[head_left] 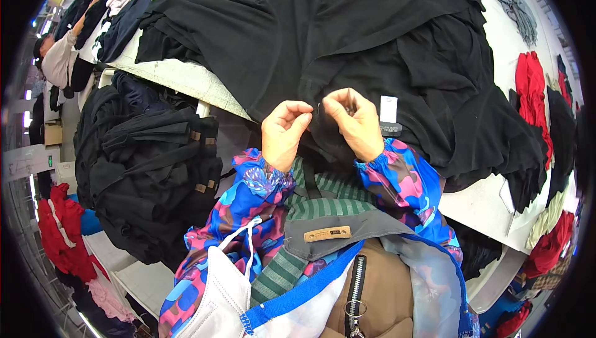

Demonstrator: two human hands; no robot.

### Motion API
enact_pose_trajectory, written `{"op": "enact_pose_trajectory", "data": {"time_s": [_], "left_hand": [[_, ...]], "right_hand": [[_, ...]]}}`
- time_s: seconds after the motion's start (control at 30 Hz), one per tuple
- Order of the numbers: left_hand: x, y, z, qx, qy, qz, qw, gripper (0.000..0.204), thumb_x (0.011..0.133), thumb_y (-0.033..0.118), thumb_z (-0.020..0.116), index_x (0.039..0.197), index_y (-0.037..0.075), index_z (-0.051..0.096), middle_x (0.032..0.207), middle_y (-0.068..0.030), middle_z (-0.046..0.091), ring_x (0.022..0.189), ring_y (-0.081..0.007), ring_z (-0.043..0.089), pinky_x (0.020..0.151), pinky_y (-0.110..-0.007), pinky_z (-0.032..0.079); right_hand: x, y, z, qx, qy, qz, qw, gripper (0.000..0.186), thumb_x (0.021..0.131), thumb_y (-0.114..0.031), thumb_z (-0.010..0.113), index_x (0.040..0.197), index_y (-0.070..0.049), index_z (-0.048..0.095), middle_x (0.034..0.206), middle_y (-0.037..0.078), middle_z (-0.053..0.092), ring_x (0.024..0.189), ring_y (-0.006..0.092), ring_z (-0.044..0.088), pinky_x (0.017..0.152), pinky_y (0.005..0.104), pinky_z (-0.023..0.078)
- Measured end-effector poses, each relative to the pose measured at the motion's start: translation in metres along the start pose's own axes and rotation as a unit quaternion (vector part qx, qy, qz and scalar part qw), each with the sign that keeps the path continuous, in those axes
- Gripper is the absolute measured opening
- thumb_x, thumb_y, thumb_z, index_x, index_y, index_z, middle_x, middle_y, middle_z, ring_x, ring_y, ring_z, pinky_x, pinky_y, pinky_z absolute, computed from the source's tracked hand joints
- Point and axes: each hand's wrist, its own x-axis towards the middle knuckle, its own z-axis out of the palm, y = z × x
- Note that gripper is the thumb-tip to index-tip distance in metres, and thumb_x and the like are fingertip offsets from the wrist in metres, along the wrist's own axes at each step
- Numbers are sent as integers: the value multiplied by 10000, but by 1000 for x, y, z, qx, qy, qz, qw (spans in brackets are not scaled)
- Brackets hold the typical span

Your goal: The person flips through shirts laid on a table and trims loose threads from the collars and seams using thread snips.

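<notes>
A black garment (397, 58) lies spread over the white table in front of me. My left hand (285, 134) is above its near edge, thumb and fingertips pinched together; whatever they hold is too small to make out. Close by on the right, my right hand (357, 123) is closed too, thumb against the fingers. Something small and dark shows between its fingers, but its kind is unclear. A short, thin, light strand is faintly visible in the gap between both hands. Beside my right wrist, a white tag (388, 109) and a dark label (391, 129) lie on the garment.
A heap of black garments (146, 170) with small tan patches sits left of the table (186, 80). Red garments (532, 99) and a grey cloth (509, 2) lie along the right side. At the far left a person (59, 58) stands by dark clothes.
</notes>
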Motion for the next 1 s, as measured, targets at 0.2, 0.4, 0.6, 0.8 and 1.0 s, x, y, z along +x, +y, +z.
{"op": "enact_pose_trajectory", "data": {"time_s": [0.2, 0.4, 0.6, 0.8, 1.0], "left_hand": [[0, 0, 0, -7, -3, 12, 1000, 107, 823, -26, 561, 926, 3, 564, 858, -4, 576, 759, -58, 535, 678, -182, 427], [-1, 1, 4, 26, 0, 12, 1000, 123, 827, -16, 566, 948, -10, 589, 868, -10, 594, 743, -53, 528, 673, -180, 423], [-1, 1, 3, 37, 0, 17, 999, 127, 830, -13, 565, 954, -14, 592, 874, -11, 599, 744, -52, 530, 674, -179, 422], [-2, 0, 4, 26, -2, 19, 999, 116, 830, -10, 567, 943, -15, 593, 867, -11, 600, 744, -52, 530, 675, -179, 423], [-2, 1, 4, 39, -3, 15, 999, 126, 826, -9, 574, 951, -16, 593, 868, -13, 600, 745, -53, 534, 679, -180, 428]], "right_hand": [[-2, -1, -1, -18, -7, 9, 1000, 115, 803, -104, 620, 769, -3, 576, 648, -45, 514, 569, 9, 400, 504, 183, 333], [-6, -5, -6, -1, -27, 20, 999, 115, 811, -105, 613, 755, -14, 572, 641, -55, 497, 560, 8, 382, 495, 185, 315], [-4, -3, -7, 8, -15, 35, 999, 147, 814, -143, 629, 823, -1, 588, 681, -38, 536, 585, 11, 409, 518, 178, 338], [-6, 5, 0, -15, -27, -5, 999, 108, 801, -100, 631, 810, 2, 595, 686, -31, 542, 585, 8, 411, 514, 175, 337], [-8, -3, -5, -12, -16, 13, 1000, 107, 803, -85, 612, 756, 0, 567, 643, -45, 503, 561, 10, 387, 489, 189, 317]]}}
